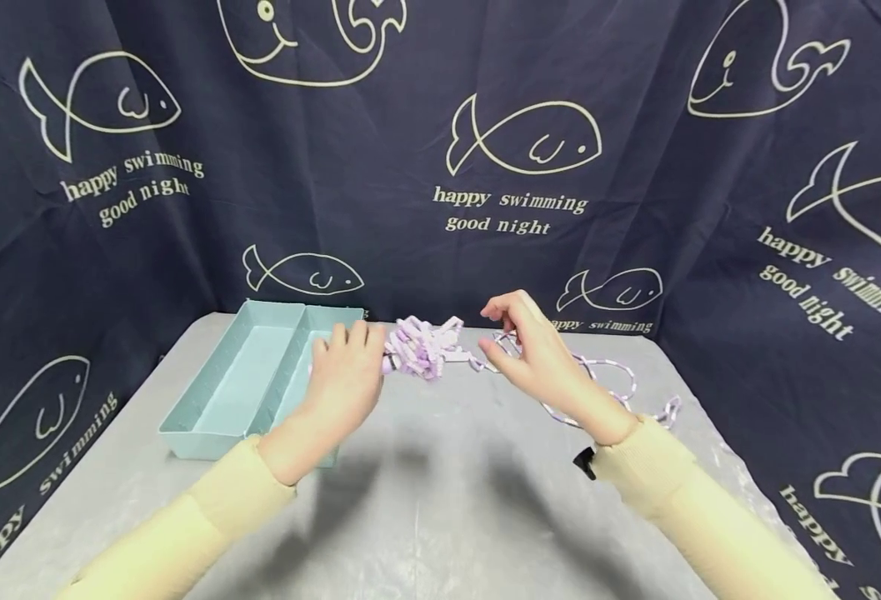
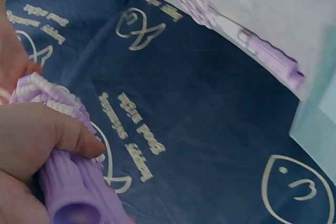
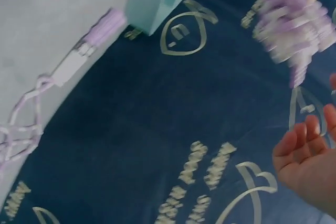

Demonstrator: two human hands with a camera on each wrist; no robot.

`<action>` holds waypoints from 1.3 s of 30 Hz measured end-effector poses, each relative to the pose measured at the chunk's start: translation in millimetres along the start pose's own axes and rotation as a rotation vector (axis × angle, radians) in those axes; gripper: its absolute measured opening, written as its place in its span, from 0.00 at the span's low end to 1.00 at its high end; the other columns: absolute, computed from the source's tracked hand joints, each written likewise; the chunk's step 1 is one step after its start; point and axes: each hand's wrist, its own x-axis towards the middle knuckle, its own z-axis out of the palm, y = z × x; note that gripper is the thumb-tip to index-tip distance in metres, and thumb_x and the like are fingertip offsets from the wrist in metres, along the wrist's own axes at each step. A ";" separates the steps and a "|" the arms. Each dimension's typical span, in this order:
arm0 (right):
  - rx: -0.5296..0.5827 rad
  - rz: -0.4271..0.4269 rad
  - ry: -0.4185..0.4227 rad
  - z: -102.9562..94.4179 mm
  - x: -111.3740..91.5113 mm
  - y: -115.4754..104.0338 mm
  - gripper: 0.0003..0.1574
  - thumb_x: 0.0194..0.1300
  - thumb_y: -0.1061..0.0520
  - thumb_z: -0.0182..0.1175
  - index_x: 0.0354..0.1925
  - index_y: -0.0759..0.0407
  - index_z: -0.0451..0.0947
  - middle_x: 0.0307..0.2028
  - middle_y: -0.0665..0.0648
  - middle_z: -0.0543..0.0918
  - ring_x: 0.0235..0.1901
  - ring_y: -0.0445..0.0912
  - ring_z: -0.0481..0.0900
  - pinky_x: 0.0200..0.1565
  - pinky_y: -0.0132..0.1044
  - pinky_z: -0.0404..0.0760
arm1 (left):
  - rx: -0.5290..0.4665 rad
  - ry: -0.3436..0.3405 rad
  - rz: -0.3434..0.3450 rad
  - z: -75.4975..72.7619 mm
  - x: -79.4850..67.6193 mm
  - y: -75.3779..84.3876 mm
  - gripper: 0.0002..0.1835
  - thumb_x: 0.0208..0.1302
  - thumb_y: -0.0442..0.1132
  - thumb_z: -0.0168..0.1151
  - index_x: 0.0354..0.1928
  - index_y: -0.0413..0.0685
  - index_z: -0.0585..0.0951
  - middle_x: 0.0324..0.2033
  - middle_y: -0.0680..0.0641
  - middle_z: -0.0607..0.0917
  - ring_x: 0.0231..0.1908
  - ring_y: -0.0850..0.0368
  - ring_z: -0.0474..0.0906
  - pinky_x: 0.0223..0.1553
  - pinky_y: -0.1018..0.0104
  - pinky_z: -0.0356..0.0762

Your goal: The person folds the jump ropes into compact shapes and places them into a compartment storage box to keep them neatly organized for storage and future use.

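Note:
My left hand (image 1: pixel 346 371) grips a purple ribbed jump rope handle (image 2: pixel 76 187), its hollow end showing in the left wrist view. Beyond that grip, purple-and-white beaded rope is gathered into a thick bundle (image 1: pixel 425 346), held up off the table. To the right of the bundle, my right hand (image 1: pixel 533 354) hovers with loosely bent fingers and nothing in them. A second purple-and-white handle (image 2: pixel 273 59) lies on the table near its far edge. From it, beaded rope (image 1: pixel 623 371) runs in loose loops behind my right hand and forearm.
A light teal bin (image 1: pixel 203 443) with two long compartments stands on the left, partly behind my left hand. The grey table (image 1: pixel 440 517) ends at a dark blue curtain (image 1: pixel 402 217) with fish drawings, which hangs behind and on both sides.

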 end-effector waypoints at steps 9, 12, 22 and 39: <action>0.023 0.077 -0.117 34.2 15.6 48.4 0.22 0.55 0.58 0.61 0.49 0.58 0.70 0.47 0.55 0.74 0.45 0.50 0.68 0.51 0.41 0.66 | -0.047 -0.026 -0.130 3.5 -10.2 -36.7 0.23 0.43 0.36 0.70 0.40 0.38 0.69 0.31 0.39 0.76 0.34 0.39 0.71 0.26 0.50 0.63; 0.019 0.113 -0.154 46.7 18.2 57.6 0.22 0.55 0.58 0.60 0.49 0.58 0.70 0.47 0.55 0.73 0.46 0.51 0.68 0.51 0.43 0.66 | -0.066 -0.040 -0.185 7.7 -13.9 -48.0 0.22 0.44 0.35 0.68 0.40 0.37 0.68 0.31 0.37 0.76 0.36 0.37 0.71 0.26 0.48 0.63; -0.096 0.199 -0.252 93.9 21.1 87.0 0.23 0.56 0.54 0.60 0.50 0.52 0.68 0.50 0.53 0.71 0.51 0.53 0.66 0.44 0.50 0.66 | -0.087 -0.017 -0.370 22.2 -25.3 -90.8 0.16 0.50 0.37 0.58 0.38 0.35 0.67 0.32 0.30 0.74 0.37 0.31 0.68 0.28 0.39 0.63; -0.363 0.241 -0.383 154.4 10.6 131.1 0.32 0.55 0.51 0.60 0.58 0.48 0.64 0.61 0.54 0.65 0.61 0.54 0.59 0.53 0.52 0.66 | -0.087 -0.308 -0.667 52.1 -49.2 -144.8 0.26 0.55 0.44 0.51 0.42 0.24 0.63 0.38 0.18 0.70 0.44 0.21 0.65 0.36 0.32 0.61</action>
